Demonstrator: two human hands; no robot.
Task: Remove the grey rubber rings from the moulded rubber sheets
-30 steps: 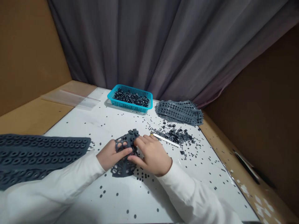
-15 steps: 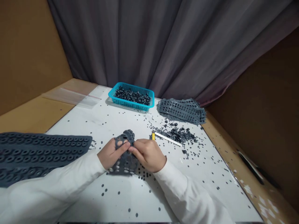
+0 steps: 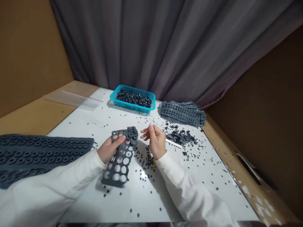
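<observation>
My left hand (image 3: 109,150) is closed around a dark grey perforated rubber sheet (image 3: 121,160), thumb on top. Large round holes run down the lower part of this sheet, while a few ring-shaped pieces (image 3: 132,133) remain bunched at its folded upper end. To the right of that end, apart from the sheet, is my right hand (image 3: 156,142), its fingers partly spread and nothing visible in them. Small dark discs (image 3: 148,157) lie scattered on the white tabletop (image 3: 90,201) below my hands.
A blue basket (image 3: 132,108) of dark rings stands at the back. Punched sheets (image 3: 183,114) are stacked at the back right, above a heap of dark bits (image 3: 181,137) and a white-bladed tool (image 3: 174,143). Unpicked ring sheets (image 3: 47,151) lie left, a clear plastic bag (image 3: 73,98) behind.
My right hand has come away from the sheet, lifting and opening its fingers. The sheet has unfolded and tilted in my left hand, showing more of its holes.
</observation>
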